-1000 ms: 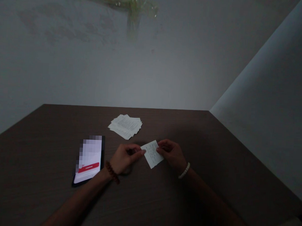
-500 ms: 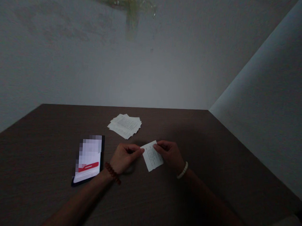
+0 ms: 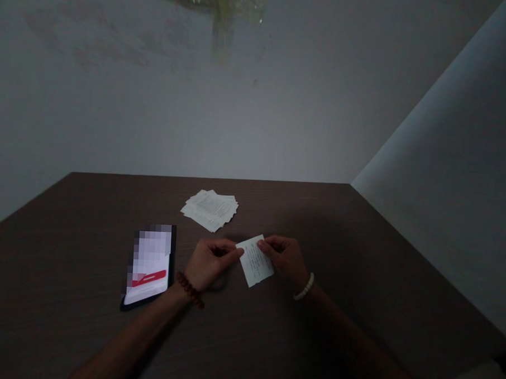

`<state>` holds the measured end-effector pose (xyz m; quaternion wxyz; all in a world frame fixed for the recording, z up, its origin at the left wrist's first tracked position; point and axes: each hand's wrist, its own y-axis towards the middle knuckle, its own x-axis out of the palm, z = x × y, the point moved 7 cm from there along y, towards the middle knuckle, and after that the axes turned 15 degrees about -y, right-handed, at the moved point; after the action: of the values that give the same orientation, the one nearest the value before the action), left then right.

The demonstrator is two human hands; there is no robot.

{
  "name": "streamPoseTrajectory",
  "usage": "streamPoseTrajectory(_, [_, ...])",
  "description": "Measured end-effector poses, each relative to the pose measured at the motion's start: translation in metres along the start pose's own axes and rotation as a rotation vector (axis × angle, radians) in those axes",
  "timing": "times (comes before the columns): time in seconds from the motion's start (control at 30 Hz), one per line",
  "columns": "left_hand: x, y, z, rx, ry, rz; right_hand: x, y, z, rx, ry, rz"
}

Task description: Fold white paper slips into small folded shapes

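A small white slip of paper (image 3: 255, 262) with printed lines is held just above the dark wooden table (image 3: 359, 261). My left hand (image 3: 210, 263) pinches its left edge, fingers curled; a brown bead bracelet is on that wrist. My right hand (image 3: 284, 257) pinches the slip's upper right edge; a white bead bracelet is on that wrist. Behind the hands lies a loose pile of similar paper slips (image 3: 210, 209).
A phone (image 3: 149, 265) with a lit screen and a red bar lies on the table to the left of my left hand. Grey walls close the table off at the back and at the right. The room is dim.
The slip has turned a little and shifted slightly left between my hands. My right fingers moved up along its edge. The pile and the phone have stayed put.
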<state>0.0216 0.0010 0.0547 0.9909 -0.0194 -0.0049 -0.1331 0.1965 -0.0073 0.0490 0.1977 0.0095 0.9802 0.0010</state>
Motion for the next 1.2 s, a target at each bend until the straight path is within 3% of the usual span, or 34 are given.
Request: streamPoseTrajectory(1.2, [0.0025,-0.0036,0.0018,-0.009,-0.062,-0.011,0.0079,-0.0039,-0.0071,-0.063,0.051,-0.069])
